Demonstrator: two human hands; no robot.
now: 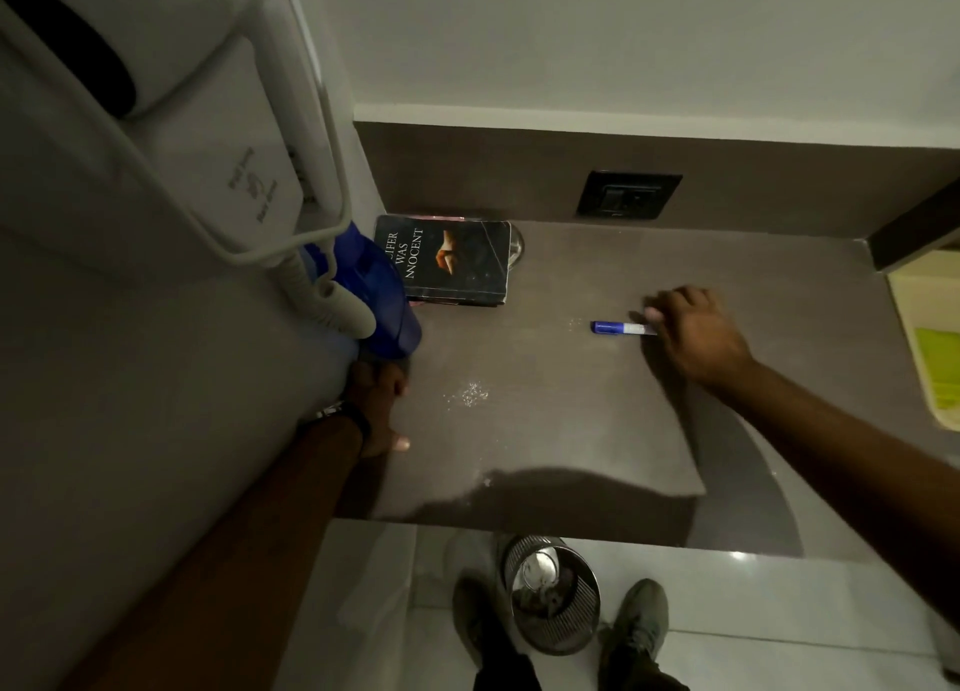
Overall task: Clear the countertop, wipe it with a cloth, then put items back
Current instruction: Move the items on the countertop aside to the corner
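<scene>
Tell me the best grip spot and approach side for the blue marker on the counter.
Probably pinch the blue marker across its barrel, from above at its right, white-labelled end. It lies flat on the countertop, long axis left to right, cap end pointing left, with bare surface around it. The right hand is already at that end, fingertips touching it.

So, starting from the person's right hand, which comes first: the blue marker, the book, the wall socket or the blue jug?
From the right hand:
1. Blue marker, touching its fingertips, just to its left.
2. Wall socket, up on the back wall.
3. Book, back left by the wall.
4. Blue jug, far left, by the left hand.
</scene>
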